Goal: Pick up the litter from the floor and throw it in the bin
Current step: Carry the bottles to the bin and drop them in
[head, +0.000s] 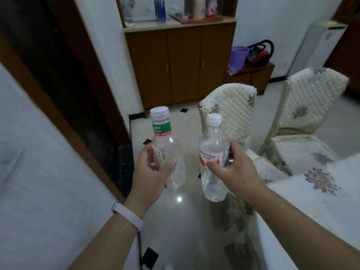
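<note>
On the near side of the brown cabinet [183, 63], above the tiled floor [185, 221]: both bottles are off the ground, held apart, roughly upright, caps on.
- The left hand [153, 168] has the green-label bottle [169, 152] mid-body. Its fingers [171, 164] are curled round it, with a curled strip of paper [158, 156] pinched in the same grip.
- The right hand [233, 168] has the red-label bottle [212, 156] at the label, thumb in front, the rest wrapped behind.
- The green-label one looks dented. Can't tell if either has water left.

No bin I can identify. There's a purple bucket [238, 55] right of the cabinet on a low stand; can't tell if that's it.

Risks, my read:
- The paper strip is the weak point. It shares a grip with a slick, crushable bottle, so any regrip likely drops it.
- Both hands are full, so a lidded bin leaves no free hand.
- The padded chair [233, 106] stands between the hands and the cabinet, off to the right. The red-label bottle could clip it on the way past.
- The floor is glossy, so a dropped bottle would roll, probably under the chair.
</note>
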Available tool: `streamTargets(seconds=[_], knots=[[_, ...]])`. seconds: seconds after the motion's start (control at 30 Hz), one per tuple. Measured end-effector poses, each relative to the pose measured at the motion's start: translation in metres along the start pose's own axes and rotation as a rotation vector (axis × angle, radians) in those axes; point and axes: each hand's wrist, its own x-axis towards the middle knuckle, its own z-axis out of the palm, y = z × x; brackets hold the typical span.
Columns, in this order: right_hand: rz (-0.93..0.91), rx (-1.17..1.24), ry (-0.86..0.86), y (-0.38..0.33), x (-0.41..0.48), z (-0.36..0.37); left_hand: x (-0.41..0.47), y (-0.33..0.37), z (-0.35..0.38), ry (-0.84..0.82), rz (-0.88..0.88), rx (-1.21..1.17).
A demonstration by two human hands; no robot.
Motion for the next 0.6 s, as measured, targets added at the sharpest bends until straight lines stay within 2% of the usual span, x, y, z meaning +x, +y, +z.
streamTargets(seconds=[0.13, 0.37, 0.6], knots=[[-0.026, -0.017, 0.069, -0.030, 0.057, 0.021, 0.079, 0.006, -0.014, -0.043, 0.055, -0.038], [-0.004, -0.018, 0.105, -0.036, 0.154, 0.057, 0.188, -0.011, -0.020, -0.125, 0.042, -0.071], [-0.003, 0.020, 0.062, -0.013, 0.281, 0.089, 0.310, -0.046, -0.016, -0.075, -0.011, -0.053]])
